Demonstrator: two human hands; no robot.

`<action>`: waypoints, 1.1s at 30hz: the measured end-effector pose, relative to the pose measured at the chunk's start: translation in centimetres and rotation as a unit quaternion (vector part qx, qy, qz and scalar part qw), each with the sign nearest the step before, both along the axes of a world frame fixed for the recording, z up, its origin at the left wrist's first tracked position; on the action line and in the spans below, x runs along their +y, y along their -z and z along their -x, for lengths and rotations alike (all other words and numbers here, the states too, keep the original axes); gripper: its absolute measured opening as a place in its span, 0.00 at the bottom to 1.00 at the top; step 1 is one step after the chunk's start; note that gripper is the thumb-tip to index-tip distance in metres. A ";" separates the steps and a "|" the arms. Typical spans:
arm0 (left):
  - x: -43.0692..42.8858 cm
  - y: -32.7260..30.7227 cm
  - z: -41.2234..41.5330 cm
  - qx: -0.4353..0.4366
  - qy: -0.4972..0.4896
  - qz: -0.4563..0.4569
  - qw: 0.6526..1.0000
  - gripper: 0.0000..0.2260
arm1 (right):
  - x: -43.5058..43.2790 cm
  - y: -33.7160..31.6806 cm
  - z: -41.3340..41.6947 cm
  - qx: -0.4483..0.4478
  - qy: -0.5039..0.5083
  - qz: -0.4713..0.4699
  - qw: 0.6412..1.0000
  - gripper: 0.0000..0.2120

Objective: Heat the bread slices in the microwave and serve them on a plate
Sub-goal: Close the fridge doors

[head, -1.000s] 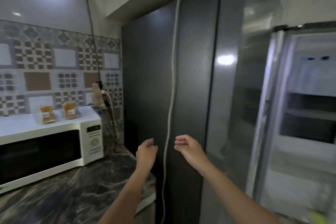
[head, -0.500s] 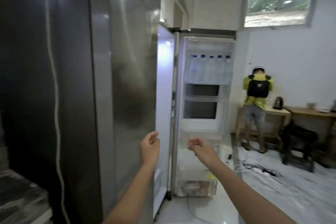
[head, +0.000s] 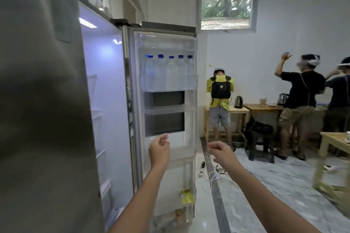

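Your 2 hands, left hand (head: 159,147) and right hand (head: 219,152), hang loosely curled, holding nothing. No bread slices are in view. The open fridge compartment (head: 106,100) lies far-left; your left hand is nearer.

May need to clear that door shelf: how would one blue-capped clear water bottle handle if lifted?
The clear plastic water bottles with blue caps appear full, so probably heavy for their size. Thin walls likely flex when squeezed. Tall and packed together in the transparent door shelf, neighbours may tip once one leaves.
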State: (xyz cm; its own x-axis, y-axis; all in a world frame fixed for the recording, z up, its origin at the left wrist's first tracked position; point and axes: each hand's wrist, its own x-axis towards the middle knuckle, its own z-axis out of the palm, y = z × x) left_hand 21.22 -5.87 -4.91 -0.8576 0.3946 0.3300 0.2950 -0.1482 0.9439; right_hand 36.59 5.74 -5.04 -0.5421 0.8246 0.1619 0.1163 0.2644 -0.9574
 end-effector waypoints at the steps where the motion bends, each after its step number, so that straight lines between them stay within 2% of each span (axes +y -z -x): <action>1: 2.1 -0.5 1.3 0.002 0.010 0.001 1.000 0.13 | 1.9 -0.4 1.1 0.006 0.010 0.001 1.000 0.10; 8: 16.4 -3.0 7.9 0.038 0.085 0.017 0.996 0.13 | 13.8 -1.7 5.9 0.000 0.082 -0.021 0.996 0.05; 18: 37.8 0.0 6.8 0.058 0.190 0.050 0.979 0.14 | 31.8 1.8 5.6 -0.015 0.157 0.021 0.987 0.06; 27: 56.9 -3.3 7.9 0.094 0.157 0.031 0.983 0.13 | 52.4 1.3 7.6 0.001 0.129 0.048 0.991 0.08; 33: 66.1 -4.6 12.6 0.129 0.105 0.087 0.982 0.14 | 62.8 1.3 14.1 0.009 0.069 0.067 0.995 0.07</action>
State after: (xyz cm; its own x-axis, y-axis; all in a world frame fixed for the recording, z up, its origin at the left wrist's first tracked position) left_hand 8.63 60.23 -0.29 -0.6485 0.6231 0.4373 0.5074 -0.0744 0.8585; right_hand 22.51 68.54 -6.38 -0.4203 0.9058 0.0540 0.1246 0.1166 -0.9853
